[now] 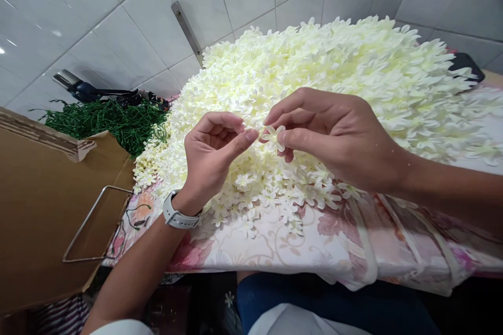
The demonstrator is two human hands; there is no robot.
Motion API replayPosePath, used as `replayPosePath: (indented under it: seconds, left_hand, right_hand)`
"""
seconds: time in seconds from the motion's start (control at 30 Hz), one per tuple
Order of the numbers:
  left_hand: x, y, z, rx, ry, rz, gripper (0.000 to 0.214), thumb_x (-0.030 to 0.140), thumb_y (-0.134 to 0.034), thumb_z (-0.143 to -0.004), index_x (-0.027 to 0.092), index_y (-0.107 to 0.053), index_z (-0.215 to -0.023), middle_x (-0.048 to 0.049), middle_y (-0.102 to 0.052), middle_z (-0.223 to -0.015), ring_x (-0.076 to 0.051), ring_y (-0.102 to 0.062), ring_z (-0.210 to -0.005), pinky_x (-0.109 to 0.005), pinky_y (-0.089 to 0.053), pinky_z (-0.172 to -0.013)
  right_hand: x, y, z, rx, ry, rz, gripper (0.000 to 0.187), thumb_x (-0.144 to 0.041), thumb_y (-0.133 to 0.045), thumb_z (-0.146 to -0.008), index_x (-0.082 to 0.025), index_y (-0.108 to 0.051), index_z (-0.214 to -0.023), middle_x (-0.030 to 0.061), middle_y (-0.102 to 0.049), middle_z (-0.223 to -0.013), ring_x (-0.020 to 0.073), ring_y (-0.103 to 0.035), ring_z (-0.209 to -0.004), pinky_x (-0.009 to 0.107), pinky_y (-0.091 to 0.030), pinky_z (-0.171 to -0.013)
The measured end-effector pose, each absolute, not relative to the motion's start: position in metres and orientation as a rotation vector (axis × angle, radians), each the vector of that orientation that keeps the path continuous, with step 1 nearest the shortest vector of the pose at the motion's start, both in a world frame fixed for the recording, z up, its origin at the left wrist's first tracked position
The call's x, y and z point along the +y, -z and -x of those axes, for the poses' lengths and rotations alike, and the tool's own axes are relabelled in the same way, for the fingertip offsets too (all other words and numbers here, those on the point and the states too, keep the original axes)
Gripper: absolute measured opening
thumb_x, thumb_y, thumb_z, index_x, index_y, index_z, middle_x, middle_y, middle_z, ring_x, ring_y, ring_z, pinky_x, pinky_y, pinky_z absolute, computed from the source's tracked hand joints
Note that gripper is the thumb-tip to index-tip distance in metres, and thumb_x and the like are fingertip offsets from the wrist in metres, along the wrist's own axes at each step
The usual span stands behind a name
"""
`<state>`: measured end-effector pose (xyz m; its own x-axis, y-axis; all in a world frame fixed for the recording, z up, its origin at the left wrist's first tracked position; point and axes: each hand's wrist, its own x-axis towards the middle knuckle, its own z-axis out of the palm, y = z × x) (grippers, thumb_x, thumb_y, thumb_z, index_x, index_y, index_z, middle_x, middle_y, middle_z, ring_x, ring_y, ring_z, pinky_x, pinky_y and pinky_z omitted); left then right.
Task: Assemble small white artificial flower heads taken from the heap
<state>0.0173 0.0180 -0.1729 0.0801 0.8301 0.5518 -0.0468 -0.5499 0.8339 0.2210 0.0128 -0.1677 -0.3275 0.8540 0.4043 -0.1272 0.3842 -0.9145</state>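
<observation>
Between the thumb and fingers of my right hand (pixel 334 133) is a small cream artificial flower (pixel 273 137), its petals facing me. My left hand (pixel 214 149), with a pale watch on the wrist, is closed in a pinch close to the flower's left side. Whatever its fingertips hold is too small to make out. Behind and beneath both hands rises a large heap of similar white and yellowish flowers (pixel 314 68), with loose ones spilling toward the table's front edge.
A flowered tablecloth (pixel 251 251) covers the table. At left stand a cardboard box (pixel 47 209), a bent metal wire frame (pixel 84 225), and a pile of green artificial stems (pixel 106 120) below a dark tool (pixel 82 86). A dark object (pixel 467 67) lies at the far right.
</observation>
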Motion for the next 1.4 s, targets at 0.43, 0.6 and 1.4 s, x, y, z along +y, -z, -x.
replayPosePath:
  seconds: [0.43,0.6,1.4]
  left_hand:
    - [0.009,0.171,-0.022,0.610,-1.534,-1.950,0.033,0.015,-0.099,-0.063,0.020,-0.076,-0.086,0.0018,-0.073,-0.078,-0.008,-0.070,-0.074,-0.019,-0.060,-0.071]
    - [0.008,0.172,-0.022,0.617,-1.545,-2.039,0.032,0.016,-0.098,-0.065,0.020,-0.077,-0.089,0.0007,-0.073,-0.079,-0.010,-0.069,-0.075,-0.022,-0.059,-0.072]
    - [0.008,0.171,-0.022,0.695,-1.600,-1.914,0.013,0.013,-0.082,-0.086,0.023,-0.078,-0.092,-0.0006,-0.072,-0.085,-0.008,-0.068,-0.079,-0.019,-0.057,-0.073]
  right_hand:
    - [0.013,0.169,-0.221,-1.652,-1.196,0.729,0.025,-0.043,-0.083,-0.086,-0.020,-0.077,-0.078,0.0000,-0.065,-0.068,0.0110,-0.052,-0.059,0.028,-0.035,-0.051]
    - [0.010,0.164,-0.220,-1.653,-1.129,0.711,0.018,-0.033,-0.080,-0.087,-0.020,-0.075,-0.075,-0.0019,-0.064,-0.066,0.0109,-0.053,-0.061,0.028,-0.041,-0.057]
    - [0.012,0.169,-0.221,-1.646,-1.003,0.718,0.023,-0.037,-0.084,-0.084,-0.021,-0.069,-0.076,0.0014,-0.067,-0.076,0.0150,-0.057,-0.068,0.032,-0.045,-0.061]
